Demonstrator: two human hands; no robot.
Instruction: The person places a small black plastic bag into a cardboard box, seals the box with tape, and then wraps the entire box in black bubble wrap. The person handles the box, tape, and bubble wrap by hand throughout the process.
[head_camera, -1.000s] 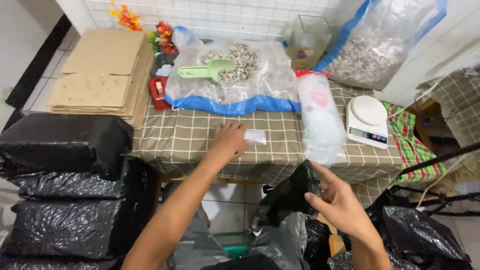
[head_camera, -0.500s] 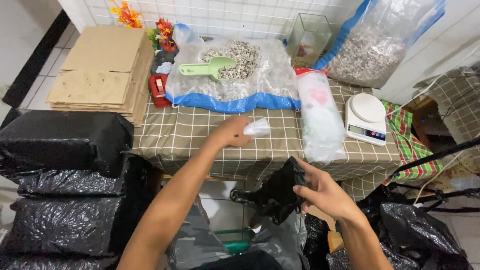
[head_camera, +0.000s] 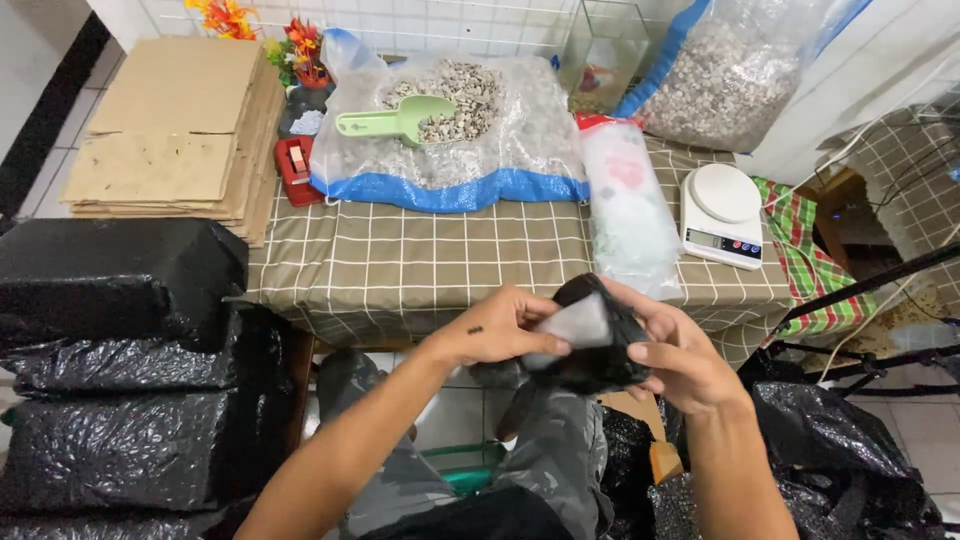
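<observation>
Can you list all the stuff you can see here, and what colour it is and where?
black bag: 1, black, between both hands
small clear packet: 1, whitish, at the bag's mouth
scoop: 1, green, on the gravel sack
gravel sacks: 2, clear and blue, table back
scale: 1, white, table right
cardboard: 1 stack, brown, left
black parcels: several, black, lower left
left hand: 1, on the packet
right hand: 1, holding the bag

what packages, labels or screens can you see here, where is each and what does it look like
Small pale label or slip: held against the black bag between both hands, rectangular, whitish.
Kitchen scale: right on the checked table, white, round platter, small dark screen in front.
Clear packet roll: beside the scale, translucent, red top.
Open gravel sack: table's back, clear with blue edge, green scoop inside.
Black wrapped parcels: stacked left.
</observation>
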